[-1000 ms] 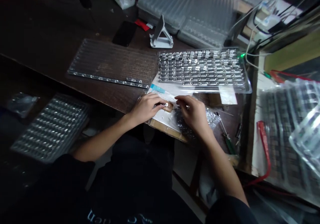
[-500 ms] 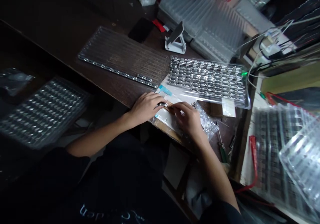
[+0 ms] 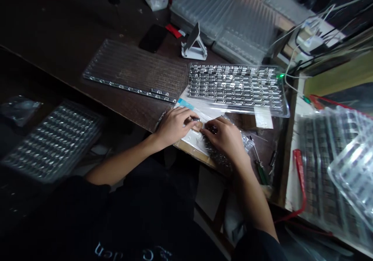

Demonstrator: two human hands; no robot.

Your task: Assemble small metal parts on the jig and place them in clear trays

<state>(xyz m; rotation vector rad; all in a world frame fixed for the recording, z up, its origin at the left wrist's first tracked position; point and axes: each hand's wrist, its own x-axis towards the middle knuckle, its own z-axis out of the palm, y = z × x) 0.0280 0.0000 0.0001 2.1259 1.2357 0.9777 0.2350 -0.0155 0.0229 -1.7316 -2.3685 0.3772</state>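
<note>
My left hand [image 3: 174, 125] is closed, with a small metal-shelled connector [image 3: 195, 119] pinched between thumb and fingers. Just under it lies a small tan block [image 3: 198, 126] on a white sheet [image 3: 194, 139]. Close by on the right, my right hand [image 3: 226, 137] is closed too, its thumb and fingertips drawn together near the block. Small dark pieces show in the curl of its fingers, too small to name. A clear plastic bag [image 3: 223, 158] of small parts lies partly beneath this hand. Beyond the hands sits a clear tray filled with rows of connectors [image 3: 236, 90].
To the left is a ribbed clear tray [image 3: 136, 68] with connectors along its near edge. Behind stand a phone stand [image 3: 194, 47], a dark phone [image 3: 153, 38] and stacked clear trays [image 3: 204, 8]. A green-handled screwdriver [image 3: 261, 171] lies at right, near more trays [image 3: 326, 160].
The view has shifted slightly. My right hand has moved a little away from my left, uncovering the tan block. The connector in my left hand has turned and sits over the block.
</note>
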